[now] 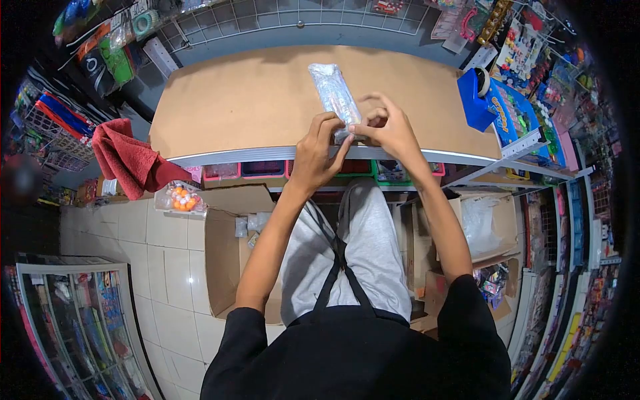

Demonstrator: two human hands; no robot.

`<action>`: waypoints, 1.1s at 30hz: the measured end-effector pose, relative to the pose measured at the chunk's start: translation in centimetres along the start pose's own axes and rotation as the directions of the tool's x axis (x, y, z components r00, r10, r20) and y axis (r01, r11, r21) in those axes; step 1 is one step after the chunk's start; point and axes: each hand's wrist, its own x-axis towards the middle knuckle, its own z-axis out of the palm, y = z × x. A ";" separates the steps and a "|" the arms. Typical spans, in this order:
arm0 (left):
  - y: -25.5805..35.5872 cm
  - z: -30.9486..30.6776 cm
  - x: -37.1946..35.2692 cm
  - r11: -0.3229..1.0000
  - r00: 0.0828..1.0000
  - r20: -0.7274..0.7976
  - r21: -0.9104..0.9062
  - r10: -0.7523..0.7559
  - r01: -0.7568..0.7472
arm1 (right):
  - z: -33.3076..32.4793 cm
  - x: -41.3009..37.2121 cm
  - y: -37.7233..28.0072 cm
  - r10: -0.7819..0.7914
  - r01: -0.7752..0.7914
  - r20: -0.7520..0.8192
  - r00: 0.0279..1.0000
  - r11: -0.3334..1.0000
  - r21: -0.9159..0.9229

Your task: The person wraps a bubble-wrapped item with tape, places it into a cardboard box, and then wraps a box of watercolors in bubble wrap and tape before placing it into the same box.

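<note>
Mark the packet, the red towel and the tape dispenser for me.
packet [331, 90], head view, middle of its clear wrap.
towel [130, 160], head view, middle of the red folds.
tape dispenser [475, 100], head view, its blue body.

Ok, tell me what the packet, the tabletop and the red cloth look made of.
Packet: clear glossy plastic film, by its crinkled glints. Tabletop: matte brown board, perhaps laminate. Red cloth: soft fuzzy fabric, likely towelling, draping in folds.

Red cloth [130, 160] hangs beside the table [233, 100]; blue tape dispenser [475, 100] stands on it.
</note>
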 end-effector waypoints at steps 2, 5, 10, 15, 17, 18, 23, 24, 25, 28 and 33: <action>0.1 -0.1 0.0 0.999 1.000 0.022 0.033 0.011 -0.011 | -0.4 1.7 1.7 -0.073 0.065 -0.078 0.994 0.993 -0.100; -0.1 -0.1 0.0 0.998 0.999 0.023 0.053 0.028 -0.029 | -1.0 3.1 1.8 -0.041 0.041 0.003 0.999 0.994 -0.104; -0.2 -0.2 -0.3 0.993 0.994 0.065 0.069 0.090 -0.094 | -0.8 2.8 2.5 0.009 -0.007 0.051 0.999 0.999 -0.049; -0.6 -0.3 -0.1 0.975 0.976 0.093 0.087 0.197 -0.205 | -2.2 0.5 2.8 -0.052 0.037 0.048 0.997 0.960 0.279; -1.1 -0.2 -0.3 0.965 0.966 0.095 0.080 0.242 -0.249 | -2.7 0.4 3.4 -0.046 0.023 0.065 0.997 0.947 0.321; -1.3 -0.4 -0.5 0.956 0.956 0.109 0.085 0.272 -0.281 | -2.6 0.4 3.5 -0.058 0.032 0.078 0.995 0.952 0.304; -1.6 -1.6 -1.9 0.895 0.897 0.161 0.112 0.412 -0.431 | -2.7 -0.1 3.6 -0.076 0.056 0.076 0.994 0.970 0.235; -1.1 -2.3 -2.0 0.875 0.878 0.183 0.126 0.443 -0.468 | -2.6 -0.1 3.8 -0.082 0.064 0.063 0.995 0.968 0.242; -0.6 -2.9 -2.3 0.868 0.867 0.190 0.109 0.461 -0.485 | -2.7 0.0 4.1 -0.142 0.123 0.056 0.988 0.958 0.259; 1.6 -5.1 -1.8 0.897 0.897 -0.033 0.060 0.441 -0.438 | -2.3 -0.1 4.5 -0.157 0.173 -0.082 0.984 0.954 0.244; 6.9 -9.2 0.4 0.867 0.733 -0.518 -0.456 -0.442 0.201 | -1.2 -2.3 1.7 -0.327 0.303 0.091 0.941 0.930 0.208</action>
